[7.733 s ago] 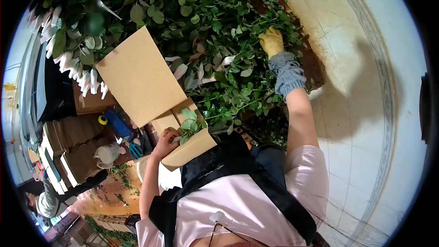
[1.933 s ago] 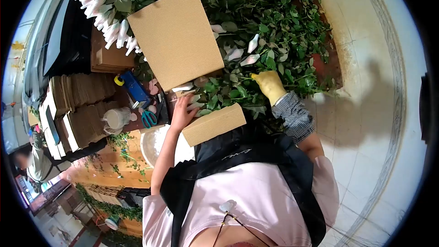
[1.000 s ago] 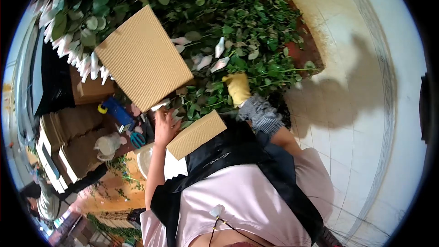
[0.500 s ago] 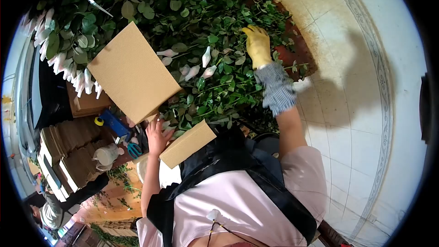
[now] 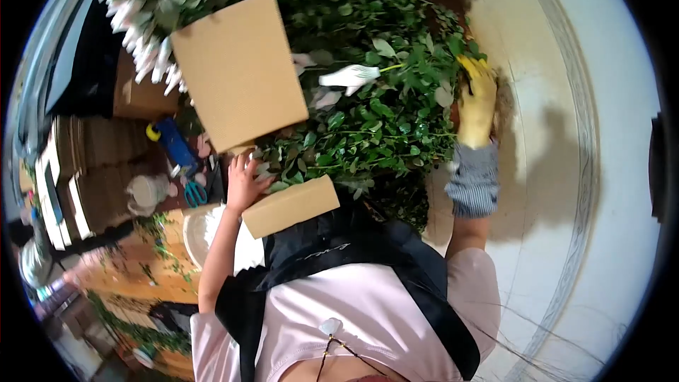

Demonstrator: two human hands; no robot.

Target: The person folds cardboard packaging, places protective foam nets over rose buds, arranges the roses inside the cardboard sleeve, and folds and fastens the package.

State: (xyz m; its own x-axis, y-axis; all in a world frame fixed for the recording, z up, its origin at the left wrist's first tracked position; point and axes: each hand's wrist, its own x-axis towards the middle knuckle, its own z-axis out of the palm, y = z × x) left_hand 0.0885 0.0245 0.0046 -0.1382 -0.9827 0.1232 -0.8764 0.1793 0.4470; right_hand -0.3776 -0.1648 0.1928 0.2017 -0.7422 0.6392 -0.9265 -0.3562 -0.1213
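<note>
My bare left hand [image 5: 246, 182] rests with fingers apart between a large corrugated cardboard panel [image 5: 240, 74] and a smaller cardboard flap [image 5: 291, 206], near leaves there. To the right, my right hand [image 5: 477, 99], in a yellow glove with a striped cuff, has its fingers curled at the stem end of a rose; the grip itself is partly hidden by leaves. The rose bud [image 5: 350, 78], in a white sleeve, points left above the pile of leafy stems [image 5: 382, 124]. More pale buds lie just under it, beside the large panel.
At left, wrapped pale buds [image 5: 145, 49] hang over the pile's edge. Below them are a blue tape dispenser [image 5: 173, 143], teal scissors [image 5: 194, 192], a white cup [image 5: 147, 192] and stacked cardboard [image 5: 106, 184]. Tiled floor [image 5: 552, 191] lies to the right.
My right hand has moved right, away from the pile's middle, and the sleeved rose has risen closer to the camera. The left hand stays by the cardboard; the view has turned slightly.
</note>
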